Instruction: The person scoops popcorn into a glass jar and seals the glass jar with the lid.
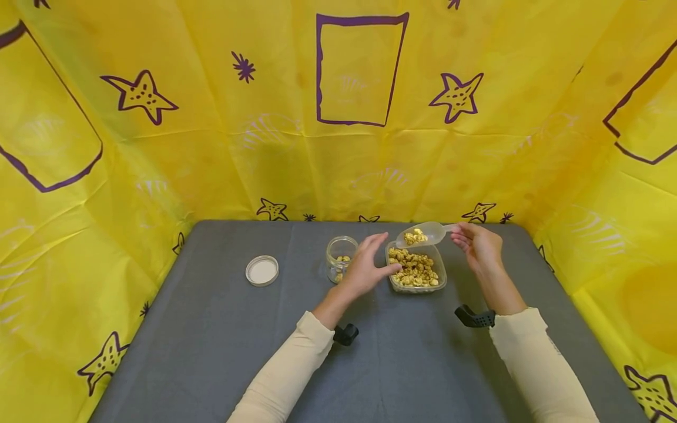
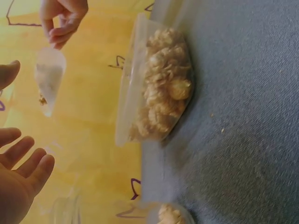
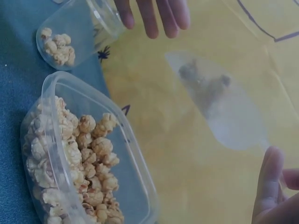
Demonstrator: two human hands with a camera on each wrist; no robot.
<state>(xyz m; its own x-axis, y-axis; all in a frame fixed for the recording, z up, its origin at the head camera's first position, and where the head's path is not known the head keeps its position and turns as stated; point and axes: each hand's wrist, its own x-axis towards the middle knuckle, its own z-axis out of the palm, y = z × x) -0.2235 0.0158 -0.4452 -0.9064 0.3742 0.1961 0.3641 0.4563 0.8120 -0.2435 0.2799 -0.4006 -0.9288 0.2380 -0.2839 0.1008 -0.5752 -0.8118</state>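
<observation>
My right hand (image 1: 480,245) pinches the handle of a translucent scoop (image 1: 435,233), which carries some caramel popcorn (image 1: 415,236) above the far side of a clear plastic tub (image 1: 418,289). More popcorn (image 3: 96,158) fills much of that tub. My left hand (image 1: 365,264) is held in the air between the tub and a clear jar (image 1: 342,242), fingers extended and thumb spread, with nothing in it. In the right wrist view, a little popcorn (image 3: 58,48) lies at the bottom of the jar. The left hand partly hides the jar in the head view.
A round white-topped lid (image 1: 262,271) lies on the grey tabletop (image 1: 211,329), left of the jar. Yellow patterned cloth (image 1: 285,158) hangs behind and on both sides of the table. Small crumbs (image 2: 222,130) dot the surface near the tub.
</observation>
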